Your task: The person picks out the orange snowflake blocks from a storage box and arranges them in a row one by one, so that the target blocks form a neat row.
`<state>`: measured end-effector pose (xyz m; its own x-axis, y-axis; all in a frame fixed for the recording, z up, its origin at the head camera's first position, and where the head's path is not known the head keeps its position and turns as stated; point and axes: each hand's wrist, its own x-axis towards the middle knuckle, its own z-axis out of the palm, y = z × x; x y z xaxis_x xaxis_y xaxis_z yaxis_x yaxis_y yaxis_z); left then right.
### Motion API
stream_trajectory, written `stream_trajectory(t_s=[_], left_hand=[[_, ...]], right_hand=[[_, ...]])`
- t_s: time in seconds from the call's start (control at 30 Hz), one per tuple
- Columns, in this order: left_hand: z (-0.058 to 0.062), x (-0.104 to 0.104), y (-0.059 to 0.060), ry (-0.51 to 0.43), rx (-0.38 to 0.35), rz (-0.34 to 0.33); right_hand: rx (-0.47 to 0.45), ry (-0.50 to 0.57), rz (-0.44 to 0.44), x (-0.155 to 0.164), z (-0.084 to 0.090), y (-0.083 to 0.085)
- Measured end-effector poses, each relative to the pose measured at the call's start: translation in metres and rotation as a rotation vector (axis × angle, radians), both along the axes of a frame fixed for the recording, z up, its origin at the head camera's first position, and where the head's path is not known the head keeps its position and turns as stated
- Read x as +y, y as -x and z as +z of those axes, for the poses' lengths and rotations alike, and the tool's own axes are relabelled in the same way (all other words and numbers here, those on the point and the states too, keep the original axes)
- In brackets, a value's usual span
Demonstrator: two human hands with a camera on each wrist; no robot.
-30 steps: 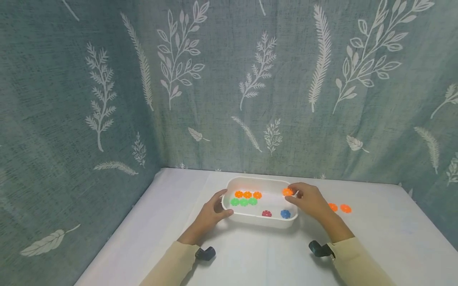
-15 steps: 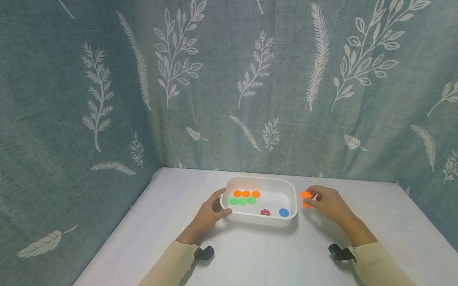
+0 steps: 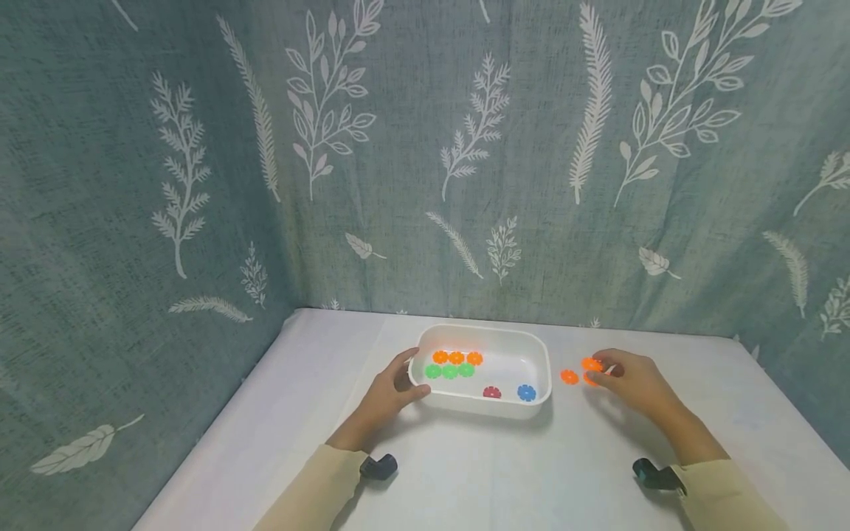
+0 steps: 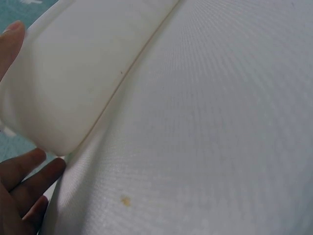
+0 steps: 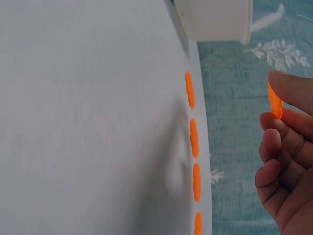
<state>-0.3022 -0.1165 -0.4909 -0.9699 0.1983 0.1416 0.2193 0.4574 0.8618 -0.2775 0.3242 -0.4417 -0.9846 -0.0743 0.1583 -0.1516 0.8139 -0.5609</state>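
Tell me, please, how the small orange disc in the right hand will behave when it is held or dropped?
The orange disc looks thin and flat, pinched edge-on by the right hand, so it is probably light and stiff. Its notched rim likely gives some grip. Dropped on the table, it would probably settle flat, like the row of discs already lying there.

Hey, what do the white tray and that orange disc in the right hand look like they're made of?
White tray: probably plastic, smooth and slightly glossy, with rounded moulded corners and a thin rim. Orange disc, pinched in the right hand: likely hard plastic too, judging by its bright uniform colour, thin flat edge and notched outline. Neither can be confirmed by look alone.
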Motion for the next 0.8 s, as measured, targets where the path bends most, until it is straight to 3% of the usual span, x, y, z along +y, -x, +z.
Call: stream_trajectory(t_s=[0.4,0.8], left_hand=[[-0.004,-0.001,0.003,-0.018,-0.003,-0.012],[-0.002,-0.001,0.002,-0.03,-0.01,-0.013]], right_hand=[[0.028,0.009,0.009,0.037,-0.012,-0.004],[-0.025,0.0,-0.059,0.067,-0.019,-0.006]])
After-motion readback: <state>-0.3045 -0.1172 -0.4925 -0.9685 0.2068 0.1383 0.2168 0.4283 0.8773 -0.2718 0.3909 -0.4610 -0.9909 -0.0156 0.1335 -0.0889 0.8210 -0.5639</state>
